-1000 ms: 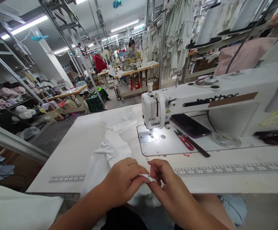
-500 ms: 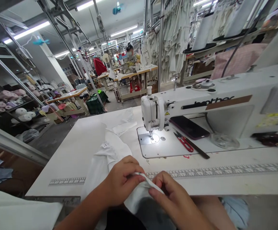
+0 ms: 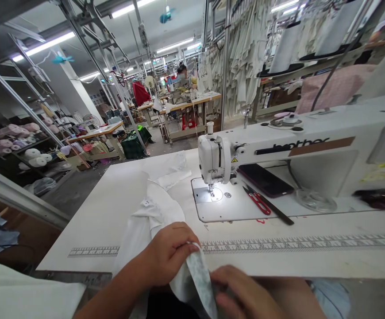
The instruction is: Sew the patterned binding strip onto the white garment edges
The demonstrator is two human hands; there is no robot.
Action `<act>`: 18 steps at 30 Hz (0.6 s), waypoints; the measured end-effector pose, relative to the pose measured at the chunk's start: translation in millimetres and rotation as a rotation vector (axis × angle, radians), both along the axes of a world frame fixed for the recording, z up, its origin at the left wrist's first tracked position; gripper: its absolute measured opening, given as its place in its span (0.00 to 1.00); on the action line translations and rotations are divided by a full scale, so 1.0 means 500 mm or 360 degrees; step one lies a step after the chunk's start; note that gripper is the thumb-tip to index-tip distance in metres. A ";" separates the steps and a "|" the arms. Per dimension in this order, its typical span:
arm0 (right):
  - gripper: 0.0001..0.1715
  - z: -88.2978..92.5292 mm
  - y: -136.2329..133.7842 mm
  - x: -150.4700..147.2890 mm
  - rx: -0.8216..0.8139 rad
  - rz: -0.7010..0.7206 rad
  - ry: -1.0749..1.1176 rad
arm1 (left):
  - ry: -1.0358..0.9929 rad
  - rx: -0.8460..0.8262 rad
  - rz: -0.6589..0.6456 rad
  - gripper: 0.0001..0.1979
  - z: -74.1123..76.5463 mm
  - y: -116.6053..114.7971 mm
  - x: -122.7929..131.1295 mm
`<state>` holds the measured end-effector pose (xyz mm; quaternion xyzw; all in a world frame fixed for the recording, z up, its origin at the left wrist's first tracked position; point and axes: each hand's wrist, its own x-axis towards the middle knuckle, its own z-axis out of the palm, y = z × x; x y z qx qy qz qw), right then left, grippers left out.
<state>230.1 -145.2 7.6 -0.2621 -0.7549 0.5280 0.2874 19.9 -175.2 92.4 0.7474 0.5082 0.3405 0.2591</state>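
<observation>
My left hand (image 3: 171,252) pinches the edge of a white fabric piece (image 3: 166,208) between thumb and fingers, at the table's front edge. From that pinch a folded strip of the fabric hangs down toward my lap. My right hand (image 3: 239,290) is beside the hanging strip, lower and to the right. Motion smears its fingers, so whether they grip the cloth cannot be made out. The rest of the fabric lies crumpled across the white table (image 3: 102,208), left of the sewing machine (image 3: 214,159). The machine's lit needle area stands apart from both hands.
Red-handled thread snips (image 3: 259,201), a dark slim tool (image 3: 279,212) and a phone (image 3: 265,179) lie on the machine bed. A printed ruler (image 3: 262,243) runs along the front. White cloth (image 3: 23,288) is at lower left. Another person (image 3: 182,73) sits far back.
My right hand has moved down and slightly right, away from the pinched edge. The fabric strip now hangs down from my left hand, which keeps its pinch.
</observation>
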 end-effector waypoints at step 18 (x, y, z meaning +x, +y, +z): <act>0.08 0.212 0.086 -0.204 0.0505 0.0179 0.0315 | 0.0350 0.0681 0.1509 0.49 -0.150 -0.109 0.038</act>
